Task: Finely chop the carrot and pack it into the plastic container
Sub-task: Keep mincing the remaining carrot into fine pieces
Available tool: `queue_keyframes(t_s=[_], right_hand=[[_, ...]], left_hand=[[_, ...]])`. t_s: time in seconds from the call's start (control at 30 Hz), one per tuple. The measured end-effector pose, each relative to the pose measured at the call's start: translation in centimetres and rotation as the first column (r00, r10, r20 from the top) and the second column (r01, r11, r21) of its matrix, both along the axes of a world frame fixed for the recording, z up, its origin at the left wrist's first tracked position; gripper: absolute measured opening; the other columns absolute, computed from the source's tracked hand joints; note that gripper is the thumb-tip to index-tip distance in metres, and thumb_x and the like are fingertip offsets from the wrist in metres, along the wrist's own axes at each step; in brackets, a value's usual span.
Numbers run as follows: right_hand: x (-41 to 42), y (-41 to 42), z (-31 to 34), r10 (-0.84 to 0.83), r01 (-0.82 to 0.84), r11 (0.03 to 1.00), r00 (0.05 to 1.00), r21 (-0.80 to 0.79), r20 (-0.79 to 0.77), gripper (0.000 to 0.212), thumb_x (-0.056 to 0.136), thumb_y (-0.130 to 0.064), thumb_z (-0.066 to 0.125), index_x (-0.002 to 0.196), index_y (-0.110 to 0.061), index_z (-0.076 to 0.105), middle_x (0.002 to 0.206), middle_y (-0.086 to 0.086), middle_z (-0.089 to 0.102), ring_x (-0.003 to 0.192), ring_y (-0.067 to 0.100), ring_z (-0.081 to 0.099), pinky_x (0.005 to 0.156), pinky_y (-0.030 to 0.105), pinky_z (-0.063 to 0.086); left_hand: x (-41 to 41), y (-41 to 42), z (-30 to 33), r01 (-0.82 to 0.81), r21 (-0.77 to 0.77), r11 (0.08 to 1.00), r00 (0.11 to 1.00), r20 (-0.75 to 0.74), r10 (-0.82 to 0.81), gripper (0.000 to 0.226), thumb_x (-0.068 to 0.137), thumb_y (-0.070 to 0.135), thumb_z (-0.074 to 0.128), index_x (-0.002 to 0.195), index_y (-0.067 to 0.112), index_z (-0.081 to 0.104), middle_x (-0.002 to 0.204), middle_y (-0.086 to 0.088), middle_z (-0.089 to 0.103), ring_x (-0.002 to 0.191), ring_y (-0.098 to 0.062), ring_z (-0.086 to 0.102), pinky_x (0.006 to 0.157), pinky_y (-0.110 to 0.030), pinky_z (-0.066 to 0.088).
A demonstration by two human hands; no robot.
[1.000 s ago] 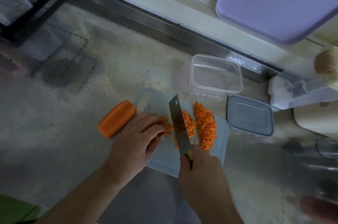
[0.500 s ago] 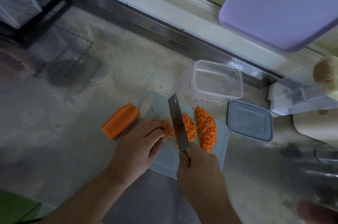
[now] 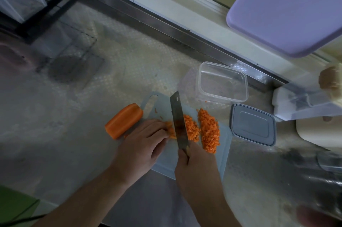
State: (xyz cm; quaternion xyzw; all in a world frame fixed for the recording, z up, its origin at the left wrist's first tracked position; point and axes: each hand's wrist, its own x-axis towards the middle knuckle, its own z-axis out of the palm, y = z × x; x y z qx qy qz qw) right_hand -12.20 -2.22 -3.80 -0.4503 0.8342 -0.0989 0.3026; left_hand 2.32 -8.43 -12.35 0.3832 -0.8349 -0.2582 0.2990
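Right hand (image 3: 198, 169) grips the knife (image 3: 179, 123), blade down on carrot strips (image 3: 170, 130) that the left hand (image 3: 140, 145) fingers pin, curled, to the board (image 3: 224, 139); tub (image 3: 222, 83) beyond

Orange carrot (image 3: 123, 121), grey lid (image 3: 253, 124)
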Motion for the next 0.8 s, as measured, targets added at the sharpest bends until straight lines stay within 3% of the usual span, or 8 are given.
queue_keyframes(t_s=[0.3,0.47,0.67,0.8], right_hand=[[0.9,-1.2,0.2,0.052,-0.039,0.985,0.996,0.170,-0.074,0.014,0.099,-0.025,0.046,0.086,-0.026,0.044,0.090,-0.003,0.055,0.081,0.017,0.055,0.065,0.030,0.040],[0.9,-0.4,-0.2,-0.007,0.007,1.000,1.000,0.012,-0.004,0.013,0.101,-0.030,0.047,0.088,-0.028,0.049,0.077,-0.004,0.058,0.073,0.020,0.061,0.066,0.038,0.052],[0.2,0.7,-0.1,-0.024,0.024,0.999,1.000,0.035,0.016,0.025,0.100,-0.031,0.050,0.076,-0.028,0.041,0.078,0.001,0.057,0.071,0.020,0.057,0.059,0.031,0.037],[0.1,0.4,0.1,0.010,-0.010,0.998,1.000,0.063,0.000,0.032,0.101,-0.030,0.051,0.072,-0.028,0.037,0.077,-0.002,0.055,0.068,0.014,0.054,0.055,0.025,0.034]], left_hand=[[-0.1,0.0,-0.1,0.002,0.007,1.000,1.000,-0.002,-0.002,0.008,0.101,0.013,0.069,0.106,0.011,0.075,0.117,0.002,0.069,0.115,-0.016,0.064,0.102,-0.030,0.050],[0.0,0.0,0.0,-0.006,0.003,1.000,1.000,0.003,0.006,0.013,0.102,0.018,0.067,0.109,0.012,0.075,0.121,0.003,0.069,0.119,-0.016,0.063,0.108,-0.027,0.047],[0.1,0.0,0.1,-0.005,0.010,1.000,1.000,0.005,0.005,0.015,0.102,0.017,0.068,0.115,0.013,0.074,0.120,0.002,0.067,0.115,-0.017,0.064,0.103,-0.031,0.050],[0.1,0.1,0.7,-0.025,-0.003,1.000,1.000,-0.008,0.025,0.014,0.099,0.015,0.071,0.113,0.013,0.074,0.118,0.003,0.067,0.110,-0.015,0.065,0.099,-0.026,0.050]])
